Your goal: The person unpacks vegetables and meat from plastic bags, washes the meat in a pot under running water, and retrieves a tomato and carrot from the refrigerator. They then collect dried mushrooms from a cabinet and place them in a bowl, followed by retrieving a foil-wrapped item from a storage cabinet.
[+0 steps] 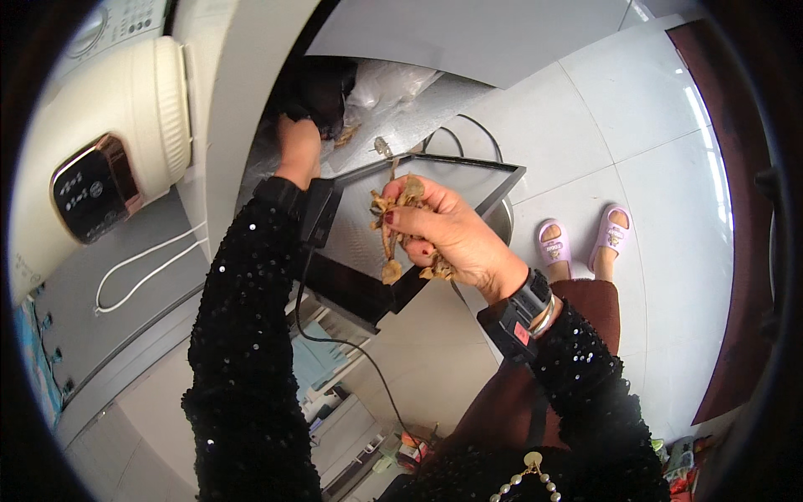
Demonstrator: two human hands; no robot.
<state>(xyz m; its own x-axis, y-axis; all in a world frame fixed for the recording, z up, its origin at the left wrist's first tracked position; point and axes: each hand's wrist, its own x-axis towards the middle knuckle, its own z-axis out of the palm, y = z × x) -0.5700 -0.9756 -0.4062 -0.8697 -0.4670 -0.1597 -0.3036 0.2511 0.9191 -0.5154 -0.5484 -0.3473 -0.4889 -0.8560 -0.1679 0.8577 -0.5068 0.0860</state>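
Observation:
My right hand (461, 235) grips a bunch of dried mushrooms (392, 271), with thin brown stems and small caps sticking out between the fingers. It is held over a black-framed panel with a textured grey surface (357, 229). My left hand (300, 149) reaches into a dark opening under a grey surface, against a black bag (320, 88); its fingers are hidden there. Beside that bag, a few more dried pieces (348, 133) lie on a silvery liner (417, 110). A crumpled clear plastic bag (392, 81) rests behind them.
A cream appliance with a dark display (94, 188) stands at the left, near a looped white cord (135, 260). Black cable (361, 345) runs down from my left wrist device. A round metal rim (507, 219) shows behind the panel. Lilac slippers (555, 245) are on the tiled floor (564, 138).

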